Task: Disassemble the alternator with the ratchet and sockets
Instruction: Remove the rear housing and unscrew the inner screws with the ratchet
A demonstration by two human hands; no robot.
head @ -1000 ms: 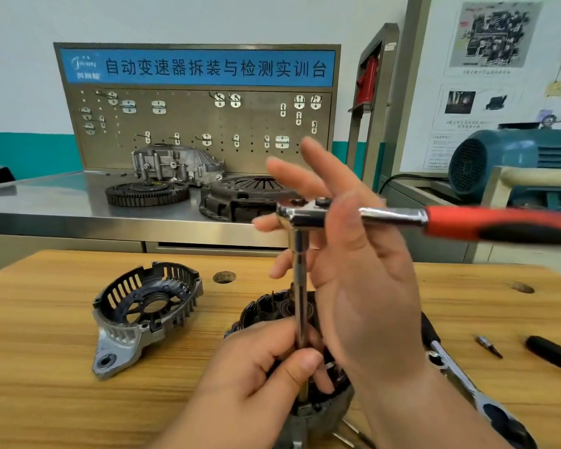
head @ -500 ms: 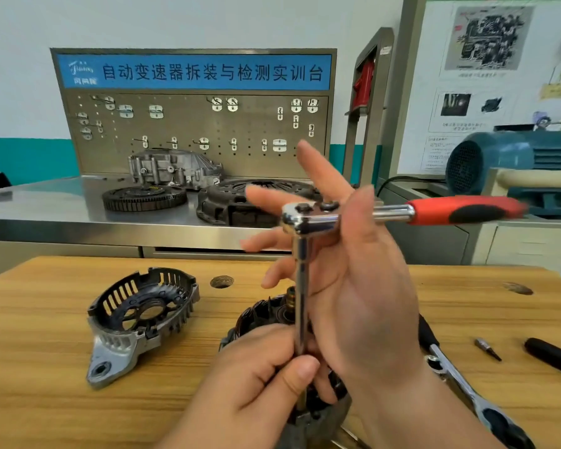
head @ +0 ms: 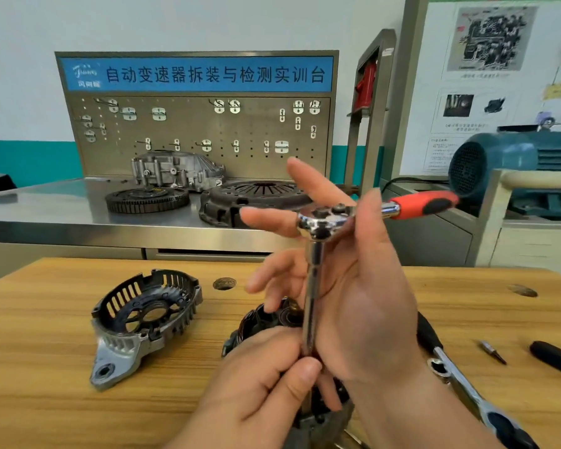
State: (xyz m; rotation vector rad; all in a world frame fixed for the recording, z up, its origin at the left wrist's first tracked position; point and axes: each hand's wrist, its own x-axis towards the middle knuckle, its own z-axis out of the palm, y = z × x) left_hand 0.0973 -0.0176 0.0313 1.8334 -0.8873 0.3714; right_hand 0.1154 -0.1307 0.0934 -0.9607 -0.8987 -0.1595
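Gripping the bar low down, the left hand curls its thumb and fingers tight round it, right over the alternator, which sits on the bench, mostly hidden under both hands. Just above, the right hand is wide, its fingers straight and spread, touching the head of the ratchet at the top of the bar. A second ago the red handle stuck out to the right, nearer the person. Now it has swung round and points away past the right hand. That looks like a turn to loosen a bolt deep in the alternator, so another piece may soon come free.

The bar is thin, smooth and shiny, like the ratchet head. What shows of the alternator is dark and round. Left of the left hand lies a cover already taken off, a grey metal bowl with slots. Right of the right hand lie another ratchet and a small bit. Far behind the hands, a steel bench holds a toothed ring and a clutch plate.
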